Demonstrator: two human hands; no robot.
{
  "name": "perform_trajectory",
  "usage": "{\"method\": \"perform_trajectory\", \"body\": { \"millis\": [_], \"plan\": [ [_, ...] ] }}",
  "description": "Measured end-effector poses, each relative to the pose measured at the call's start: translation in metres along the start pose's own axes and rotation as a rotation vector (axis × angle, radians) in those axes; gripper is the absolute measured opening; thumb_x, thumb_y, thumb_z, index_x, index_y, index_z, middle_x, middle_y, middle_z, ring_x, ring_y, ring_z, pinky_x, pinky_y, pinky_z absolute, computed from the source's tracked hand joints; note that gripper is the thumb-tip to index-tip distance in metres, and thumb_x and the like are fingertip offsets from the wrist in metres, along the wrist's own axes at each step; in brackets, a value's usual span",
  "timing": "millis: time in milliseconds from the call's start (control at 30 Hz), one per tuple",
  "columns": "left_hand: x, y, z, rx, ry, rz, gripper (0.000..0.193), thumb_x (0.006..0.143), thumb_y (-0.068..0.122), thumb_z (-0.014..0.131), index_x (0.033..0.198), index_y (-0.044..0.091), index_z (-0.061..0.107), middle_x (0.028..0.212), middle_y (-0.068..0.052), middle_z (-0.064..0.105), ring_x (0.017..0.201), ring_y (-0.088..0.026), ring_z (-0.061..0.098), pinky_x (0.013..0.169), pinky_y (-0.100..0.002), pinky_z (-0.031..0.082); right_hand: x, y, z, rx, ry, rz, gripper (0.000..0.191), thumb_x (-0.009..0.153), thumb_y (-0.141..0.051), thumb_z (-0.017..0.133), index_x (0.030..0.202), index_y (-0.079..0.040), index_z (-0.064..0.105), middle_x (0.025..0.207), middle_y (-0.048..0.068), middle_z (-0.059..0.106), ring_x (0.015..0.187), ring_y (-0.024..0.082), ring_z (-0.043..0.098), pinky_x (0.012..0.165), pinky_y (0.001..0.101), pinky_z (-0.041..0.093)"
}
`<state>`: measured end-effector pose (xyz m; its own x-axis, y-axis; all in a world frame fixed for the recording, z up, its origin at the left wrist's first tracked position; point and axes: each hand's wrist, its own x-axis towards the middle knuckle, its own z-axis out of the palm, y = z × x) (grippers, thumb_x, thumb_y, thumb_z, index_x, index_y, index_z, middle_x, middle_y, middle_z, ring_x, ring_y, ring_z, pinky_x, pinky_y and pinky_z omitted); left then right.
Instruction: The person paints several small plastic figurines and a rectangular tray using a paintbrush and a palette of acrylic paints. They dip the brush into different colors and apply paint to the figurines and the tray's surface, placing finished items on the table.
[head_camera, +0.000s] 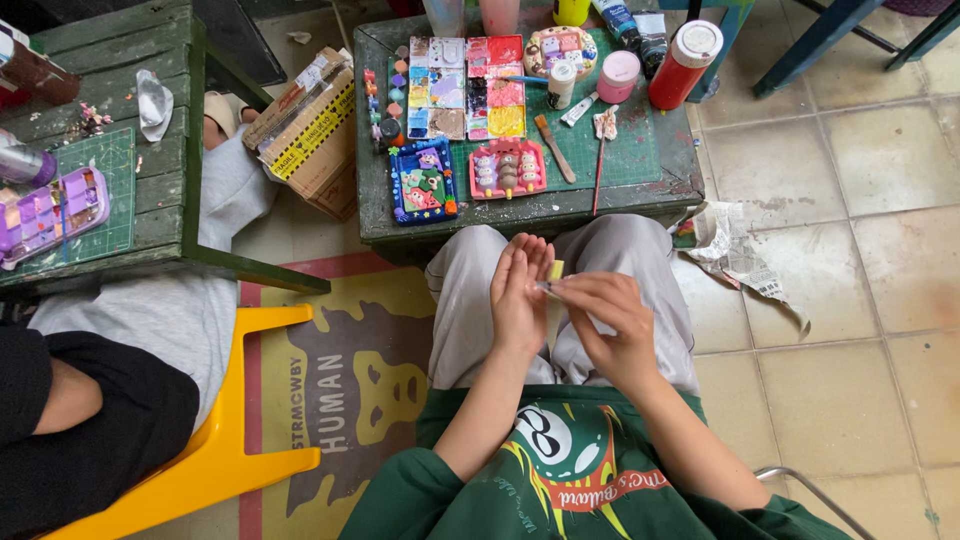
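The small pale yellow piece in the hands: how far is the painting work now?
Looks done: the blue tray and pink tray on the green table hold coloured figures. In hand: the left hand steadies the small pale yellow piece while the right hand works on it with a thin tool. Left: I cannot tell; two brushes lie unused beside the paint palette.

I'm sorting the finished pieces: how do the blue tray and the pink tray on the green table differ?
The blue tray holds flat, multicoloured painted shapes; the pink tray holds rows of small pale and brown figures. The blue tray lies left and tilted, the pink tray squarer. Both sit at the table's near edge.
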<state>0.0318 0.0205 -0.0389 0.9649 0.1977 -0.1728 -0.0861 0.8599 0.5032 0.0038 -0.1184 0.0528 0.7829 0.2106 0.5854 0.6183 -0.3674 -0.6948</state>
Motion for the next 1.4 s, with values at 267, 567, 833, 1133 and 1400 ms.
{"method": "perform_trajectory", "body": {
  "millis": [267,567,833,1133,1400],
  "plan": [
    [-0.009,-0.062,-0.065,-0.112,0.009,-0.467,0.036,0.108,0.024,0.053,0.139,0.008,0.057,0.128,-0.002,0.061,0.123,-0.016,0.057,0.116,-0.042,0.042,-0.051,0.061,-0.009,0.470,0.411,0.660,0.023,0.097,-0.001,0.072,0.120,0.003,0.072,0.113,0.005,0.073,0.103,0.009,0.065,0.093,0.0252,0.052],
    [0.015,-0.015,-0.069,0.106,-0.102,-0.334,0.048,0.108,0.040,0.047,0.140,0.005,0.052,0.135,-0.011,0.059,0.129,-0.025,0.056,0.113,-0.042,0.042,-0.076,0.101,-0.046,0.593,0.543,0.671,0.029,0.098,-0.001,0.074,0.126,0.002,0.068,0.117,0.004,0.072,0.106,0.009,0.066,0.097,0.0255,0.052],
    [0.014,0.029,-0.066,0.424,-0.127,-0.160,0.039,0.109,0.027,0.049,0.139,0.003,0.052,0.131,-0.012,0.060,0.126,-0.024,0.060,0.113,-0.041,0.046,-0.063,0.101,-0.054,0.611,0.513,0.660,0.027,0.099,0.001,0.074,0.125,0.003,0.067,0.121,0.003,0.068,0.109,0.010,0.064,0.099,0.0257,0.051],
    [0.021,0.034,-0.075,0.732,-0.153,-0.113,0.031,0.111,0.021,0.049,0.133,0.000,0.056,0.127,-0.011,0.064,0.123,-0.020,0.063,0.113,-0.036,0.048,-0.060,0.096,-0.056,0.667,0.475,0.714,0.027,0.100,0.002,0.074,0.126,0.003,0.068,0.118,0.006,0.071,0.107,0.011,0.066,0.098,0.0271,0.052],
    [0.027,0.020,-0.101,0.807,-0.189,-0.062,0.028,0.110,0.017,0.053,0.131,-0.001,0.059,0.125,-0.010,0.066,0.120,-0.018,0.063,0.109,-0.032,0.048,-0.062,0.107,-0.056,0.679,0.448,0.670,0.027,0.100,0.003,0.073,0.127,0.002,0.068,0.118,0.006,0.071,0.108,0.012,0.067,0.100,0.0282,0.052]
  ]
}}
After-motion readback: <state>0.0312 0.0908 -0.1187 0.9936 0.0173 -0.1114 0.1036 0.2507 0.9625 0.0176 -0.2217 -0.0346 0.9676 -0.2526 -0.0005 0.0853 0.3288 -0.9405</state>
